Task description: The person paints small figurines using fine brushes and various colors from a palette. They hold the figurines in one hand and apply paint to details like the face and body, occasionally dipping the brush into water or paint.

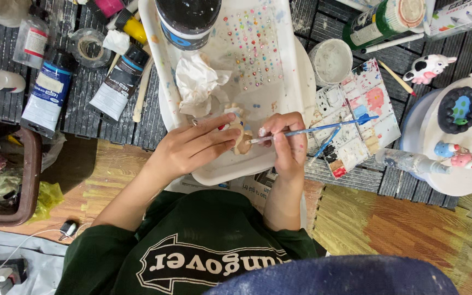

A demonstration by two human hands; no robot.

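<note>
The figurine (241, 139) sits pinched in my left hand (192, 150), over the near rim of the white tray (162, 60), at about 12 o'clock from my chest. It looks small, light and stiff, like clay or plaster, so I judge it brittle and liable to chip if squeezed. Any wet paint would smear, so the bare tan base is the place to hold it. My left fingers (217, 131) are clamped around its sides. My right hand (285, 145) has its fingers closed on a thin blue brush (323, 127), the tip touching the figurine.

At 3 o'clock from the figurine lies a paint palette (356, 123). At 12 o'clock lie a crumpled tissue (198, 82) and a sheet of coloured gems (249, 46). Paint tubes (118, 82) lie at 10 o'clock on the slatted tabletop (83, 104).

My fingers hide most of the figurine, so I cannot make out its shape or painted parts.
</note>
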